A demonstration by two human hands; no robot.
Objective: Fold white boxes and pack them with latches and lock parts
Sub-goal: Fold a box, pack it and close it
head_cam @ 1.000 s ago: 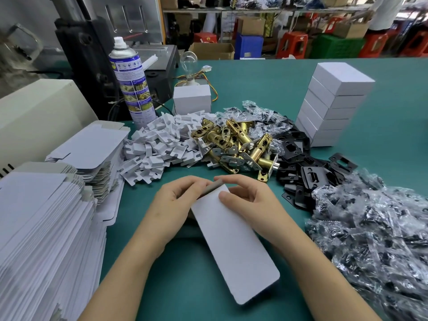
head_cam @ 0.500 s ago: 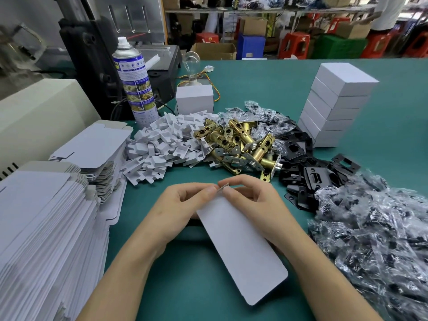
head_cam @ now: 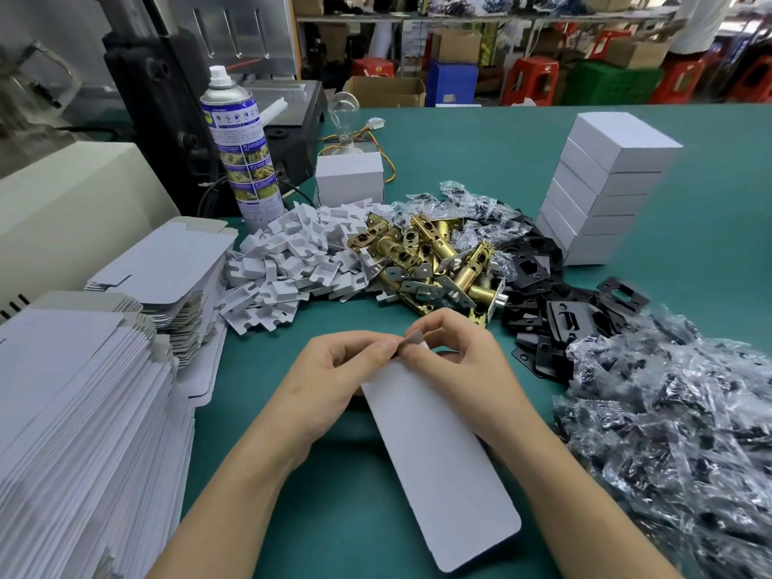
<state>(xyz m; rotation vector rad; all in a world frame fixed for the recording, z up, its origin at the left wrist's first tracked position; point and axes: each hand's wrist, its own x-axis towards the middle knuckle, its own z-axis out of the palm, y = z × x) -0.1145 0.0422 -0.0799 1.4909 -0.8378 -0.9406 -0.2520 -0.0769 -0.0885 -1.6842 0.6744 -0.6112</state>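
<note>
Folding looks barely begun: the left hand [head_cam: 334, 369] and right hand [head_cam: 455, 357] each pinch, in a narrow grip, the far flap of the flat white cardboard box blank [head_cam: 438, 453] slanting over the green table [head_cam: 334, 516], which next needs squaring open.

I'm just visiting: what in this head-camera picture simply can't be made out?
1. Head view: the far end of the flat white cardboard box blank is covered by the left hand and right hand pinching it.
2. Head view: the contents of the stacked closed white boxes, hidden by their lids.
3. Head view: the print on the blue-and-white spray can, too small.
</note>
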